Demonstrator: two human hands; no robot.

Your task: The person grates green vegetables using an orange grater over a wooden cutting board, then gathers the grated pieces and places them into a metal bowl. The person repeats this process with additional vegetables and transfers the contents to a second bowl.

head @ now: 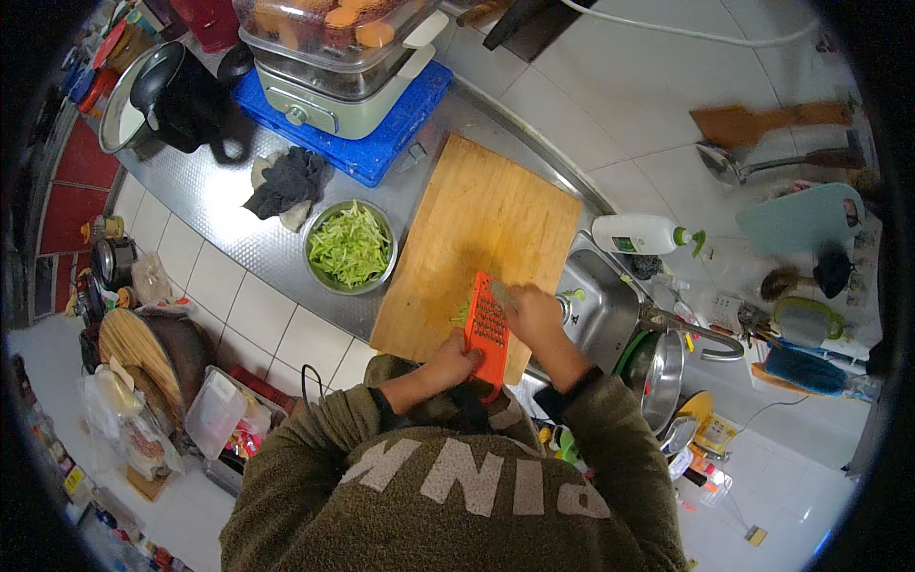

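My left hand [453, 360] grips an orange-red handheld grater [490, 357] by its left edge, low on the frame. The grater slants over a wooden cutting board [493, 193]. Against its upper right part presses my right hand [535, 314], fingers curled round a blurred pale-green vegetable piece [498, 289], mostly hidden by the hand. A few green shreds [461, 310] lie on the board at the grater's left side. Left of the board stands a metal bowl [307, 266] heaped with light green vegetable shreds [350, 245].
Beyond the board, a steamer [322, 107] rests on a blue slab [386, 154]. Dark cloths [289, 184] and a black pitcher [182, 100] are at far left. A sink [607, 304] adjoins the board's right, with a white pump bottle [632, 234] behind it.
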